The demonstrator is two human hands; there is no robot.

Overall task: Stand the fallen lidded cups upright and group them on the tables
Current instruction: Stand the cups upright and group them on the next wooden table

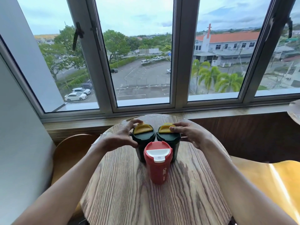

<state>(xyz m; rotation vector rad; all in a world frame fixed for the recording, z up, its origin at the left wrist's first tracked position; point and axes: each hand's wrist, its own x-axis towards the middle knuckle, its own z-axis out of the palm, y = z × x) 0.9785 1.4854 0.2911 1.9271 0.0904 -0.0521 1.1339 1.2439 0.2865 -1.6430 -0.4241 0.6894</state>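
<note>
The round wooden table (123, 184) carries three upright lidded cups clustered near its far edge. Nearest stands the red cup (157, 166) (white flip lid, closed). Behind it, touching side by side, stand the left dark cup (142, 135) and the right dark cup (168, 135), both with yellow lid flaps. The left hand (121, 137) wraps the left dark cup's lid, fingers curled around it. The right hand (189, 133) clasps the right dark cup's lid, thumb pressing the flap. Beyond the far edge runs the window sill (227, 112).

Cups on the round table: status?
Left hand grip on left dark cup, right hand on right dark cup. Red cup upright in front. All three grouped; nothing blocking.
</note>
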